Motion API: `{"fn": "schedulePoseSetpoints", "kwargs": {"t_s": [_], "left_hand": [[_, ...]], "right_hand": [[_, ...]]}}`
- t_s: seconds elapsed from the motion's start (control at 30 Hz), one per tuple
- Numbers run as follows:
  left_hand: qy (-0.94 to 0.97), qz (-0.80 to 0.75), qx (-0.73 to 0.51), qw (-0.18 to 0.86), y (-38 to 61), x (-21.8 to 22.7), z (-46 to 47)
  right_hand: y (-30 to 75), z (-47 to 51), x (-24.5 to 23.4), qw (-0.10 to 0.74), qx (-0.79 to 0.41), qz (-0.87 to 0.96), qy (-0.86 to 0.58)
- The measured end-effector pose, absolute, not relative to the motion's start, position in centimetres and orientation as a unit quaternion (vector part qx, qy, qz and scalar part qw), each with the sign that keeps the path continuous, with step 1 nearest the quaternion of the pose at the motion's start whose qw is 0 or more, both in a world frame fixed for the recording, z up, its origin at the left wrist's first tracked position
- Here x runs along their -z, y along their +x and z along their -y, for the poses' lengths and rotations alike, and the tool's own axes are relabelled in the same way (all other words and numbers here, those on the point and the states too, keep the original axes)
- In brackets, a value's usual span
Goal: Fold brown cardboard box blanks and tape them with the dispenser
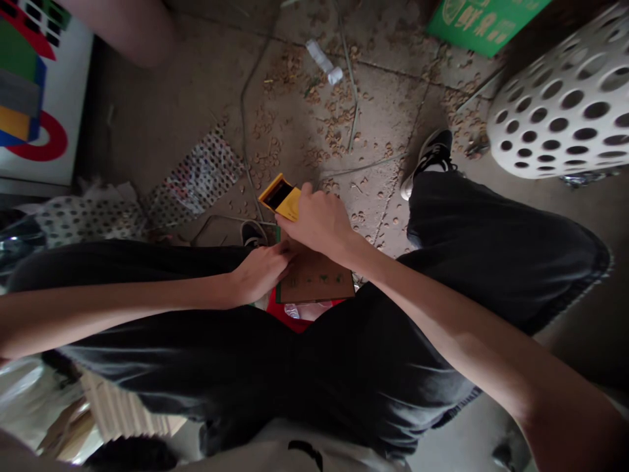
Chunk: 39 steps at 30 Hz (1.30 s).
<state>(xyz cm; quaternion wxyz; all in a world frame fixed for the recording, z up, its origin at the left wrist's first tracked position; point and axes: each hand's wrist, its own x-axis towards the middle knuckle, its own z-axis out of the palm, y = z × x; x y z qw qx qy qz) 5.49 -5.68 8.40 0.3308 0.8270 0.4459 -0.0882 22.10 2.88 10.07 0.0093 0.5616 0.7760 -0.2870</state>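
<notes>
My right hand grips a small yellow cardboard box, whose dark inside shows at its open end. My left hand holds the left edge of a flat brown cardboard packet with small green marks, which lies across my lap. A green strip runs along that packet's left edge. Under it shows a red bag with something pale and glossy inside. My two hands are close together above the packet.
Dark trousers cover my legs, with black-and-white shoes on a dirty, cracked floor strewn with husks and wires. A white perforated basket stands at right, a green sign lies beyond, and a colourful board stands at left.
</notes>
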Motion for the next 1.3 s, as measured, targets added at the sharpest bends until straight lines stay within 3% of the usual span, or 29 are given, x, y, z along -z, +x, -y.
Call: {"fn": "schedulePoseSetpoints", "kwargs": {"t_s": [0.3, 0.83, 1.3], "left_hand": [[0.811, -0.432, 0.027, 0.393, 5.4, -7.1, 4.8], [0.757, -0.465, 0.042, 0.457, 5.8, -6.4, 4.1], [0.822, -0.406, 0.039, 0.397, 5.1, -4.6, 5.0]], "right_hand": [[22.0, -2.9, -10.1, 0.013, 0.284, -0.778, 0.56], [22.2, -3.0, -10.3, 0.021, 0.28, -0.781, 0.558], [22.2, -3.0, -10.2, 0.012, 0.281, -0.777, 0.564]]}}
